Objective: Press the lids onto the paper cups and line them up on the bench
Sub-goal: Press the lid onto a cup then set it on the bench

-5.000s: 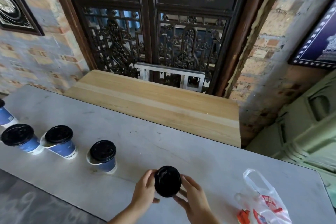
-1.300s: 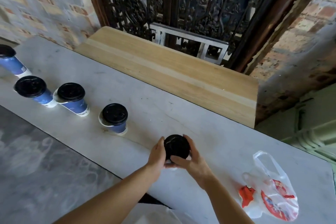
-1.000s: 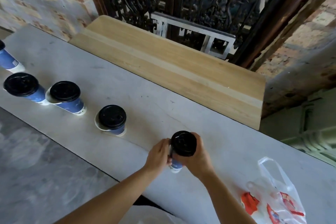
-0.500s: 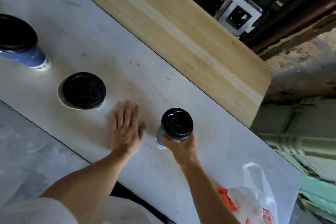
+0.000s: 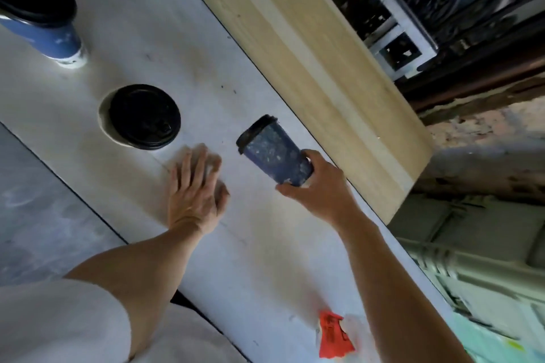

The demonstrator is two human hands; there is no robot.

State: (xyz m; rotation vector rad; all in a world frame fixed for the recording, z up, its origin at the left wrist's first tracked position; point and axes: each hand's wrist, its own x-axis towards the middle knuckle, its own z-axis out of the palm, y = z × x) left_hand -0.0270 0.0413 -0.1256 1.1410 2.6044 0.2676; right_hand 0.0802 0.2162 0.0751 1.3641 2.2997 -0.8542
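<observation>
The paper cup (image 5: 275, 153) is being held tilted, apparently clear of the bench (image 5: 265, 259). Its black lid (image 5: 255, 131) is pointing up and to the left, and its base is sitting in the right hand (image 5: 318, 186). The right hand is gripping the lower end of the cup, with fingers and thumb curled round it. The left hand (image 5: 196, 186) is lying flat on the bench with fingers straight and spread, holding nothing. It is just beside the cup and apart from the right hand.

The step in hand is judged to be placing this cup at the end of the row.
- Bring the cup upright before lowering it.
- Set the base down flat, in line with the nearest lidded cup (image 5: 144, 116) and the far cup (image 5: 38, 9).
- Confirm the lid is seated all round; this view is too blurred to show it.

Open bench is lying between the nearest lidded cup and the held cup, though the left hand is occupying part of it. The wooden board (image 5: 309, 53) is lying along the far side, with its edge near the cup. The bench's near edge is running close beside the row, with the floor (image 5: 35, 200) below. The plastic bag (image 5: 334, 339) is lying well apart, toward the person.
</observation>
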